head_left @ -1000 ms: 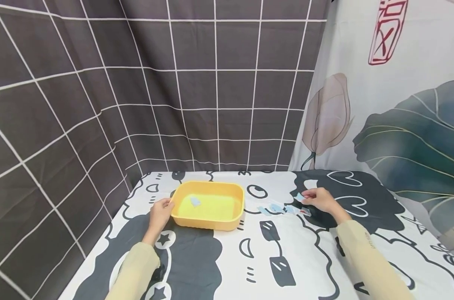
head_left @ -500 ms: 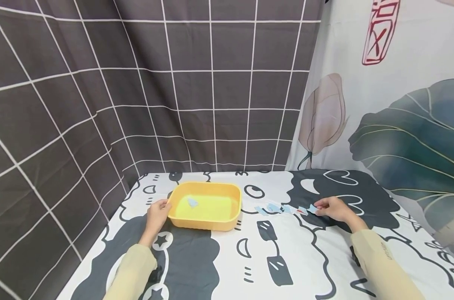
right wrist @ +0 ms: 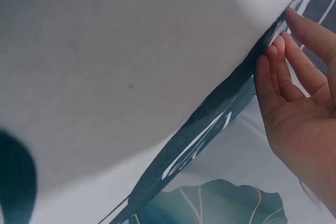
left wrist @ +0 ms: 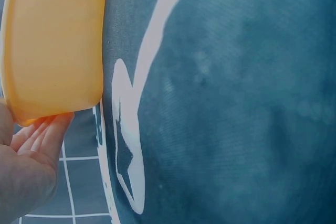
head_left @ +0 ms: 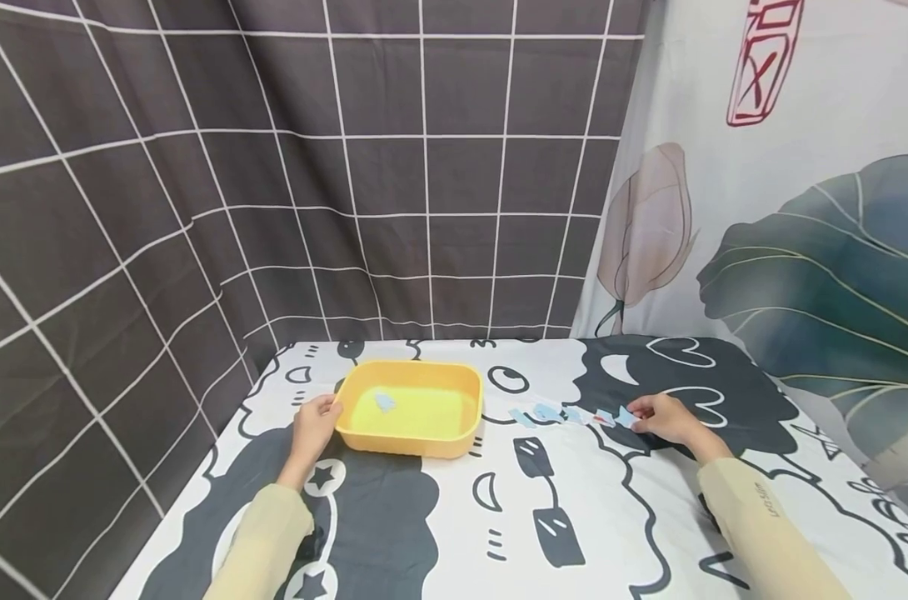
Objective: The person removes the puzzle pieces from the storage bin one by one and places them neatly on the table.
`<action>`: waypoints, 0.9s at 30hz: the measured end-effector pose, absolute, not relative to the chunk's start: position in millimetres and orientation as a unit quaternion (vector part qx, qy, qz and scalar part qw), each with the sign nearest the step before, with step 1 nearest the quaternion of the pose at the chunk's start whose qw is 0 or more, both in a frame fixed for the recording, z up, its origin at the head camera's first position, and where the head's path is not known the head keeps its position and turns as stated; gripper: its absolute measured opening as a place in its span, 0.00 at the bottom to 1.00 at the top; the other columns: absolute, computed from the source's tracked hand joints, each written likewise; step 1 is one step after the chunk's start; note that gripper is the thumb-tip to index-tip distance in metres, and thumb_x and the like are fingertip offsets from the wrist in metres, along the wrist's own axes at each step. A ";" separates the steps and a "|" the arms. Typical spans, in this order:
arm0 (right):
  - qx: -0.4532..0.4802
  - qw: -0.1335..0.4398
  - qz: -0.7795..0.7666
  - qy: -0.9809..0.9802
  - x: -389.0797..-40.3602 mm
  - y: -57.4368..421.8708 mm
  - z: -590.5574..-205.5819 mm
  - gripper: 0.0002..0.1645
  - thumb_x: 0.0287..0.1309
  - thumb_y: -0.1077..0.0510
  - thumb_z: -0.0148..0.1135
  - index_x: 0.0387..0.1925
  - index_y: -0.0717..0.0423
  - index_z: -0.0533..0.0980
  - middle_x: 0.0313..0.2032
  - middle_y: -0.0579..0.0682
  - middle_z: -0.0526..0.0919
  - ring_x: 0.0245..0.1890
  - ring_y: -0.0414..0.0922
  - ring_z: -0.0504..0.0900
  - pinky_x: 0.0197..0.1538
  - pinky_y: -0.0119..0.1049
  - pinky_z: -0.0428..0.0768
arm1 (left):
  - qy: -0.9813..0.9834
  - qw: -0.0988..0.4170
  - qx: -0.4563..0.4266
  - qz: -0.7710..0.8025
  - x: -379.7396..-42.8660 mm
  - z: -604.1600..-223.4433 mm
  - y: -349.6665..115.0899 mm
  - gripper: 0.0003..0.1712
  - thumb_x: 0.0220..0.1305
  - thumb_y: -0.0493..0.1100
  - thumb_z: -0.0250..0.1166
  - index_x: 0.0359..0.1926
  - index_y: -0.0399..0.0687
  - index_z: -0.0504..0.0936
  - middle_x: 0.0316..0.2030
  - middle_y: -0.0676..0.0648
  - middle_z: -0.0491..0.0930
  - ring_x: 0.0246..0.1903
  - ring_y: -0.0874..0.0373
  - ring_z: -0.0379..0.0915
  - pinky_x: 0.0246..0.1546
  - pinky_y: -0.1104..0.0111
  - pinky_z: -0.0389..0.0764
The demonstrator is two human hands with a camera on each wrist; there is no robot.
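Note:
A yellow rectangular plastic bin (head_left: 409,447) stands left of centre on the cloth. My left hand (head_left: 315,429) grips its left rim; in the left wrist view, the fingers (left wrist: 52,132) reach under the edge of the bin. Inside lies one small light-blue piece (head_left: 384,402), flat and irregular. My right hand (head_left: 667,418) pinches another light-blue piece (head_left: 626,416) at the right end of a row on the cloth. Just left of it is a piece with a red mark (head_left: 603,418). In the right wrist view the pinched piece is mostly hidden by the fingers (right wrist: 286,69).
Several more light-blue pieces (head_left: 547,412) continue the row leftward toward the bin. A black-and-white cartoon cloth (head_left: 529,533) covers the table. Behind hang a dark grid curtain (head_left: 461,175) and a white curtain with plant prints (head_left: 664,108).
My right hand has moved right and slightly down, bringing its light-blue piece to the right end of the row. My left hand keeps its grip on the bin.

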State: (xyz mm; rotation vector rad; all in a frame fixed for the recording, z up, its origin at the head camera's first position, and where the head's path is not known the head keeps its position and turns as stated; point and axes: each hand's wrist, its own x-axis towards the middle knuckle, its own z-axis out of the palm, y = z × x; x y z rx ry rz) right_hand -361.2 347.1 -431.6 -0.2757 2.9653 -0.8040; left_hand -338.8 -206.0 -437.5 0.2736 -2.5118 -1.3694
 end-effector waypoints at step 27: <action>-0.168 -0.022 -0.333 0.927 -393.0 263.6 -393.4 0.23 0.57 0.62 0.63 0.51 0.75 0.76 0.41 0.64 0.84 0.39 0.50 0.82 0.42 0.34 0.81 | -0.863 0.134 0.093 -0.478 -337.9 -436.5 -206.6 0.21 0.65 0.38 0.54 0.53 0.25 0.77 0.53 0.26 0.78 0.56 0.34 0.76 0.57 0.50 0.80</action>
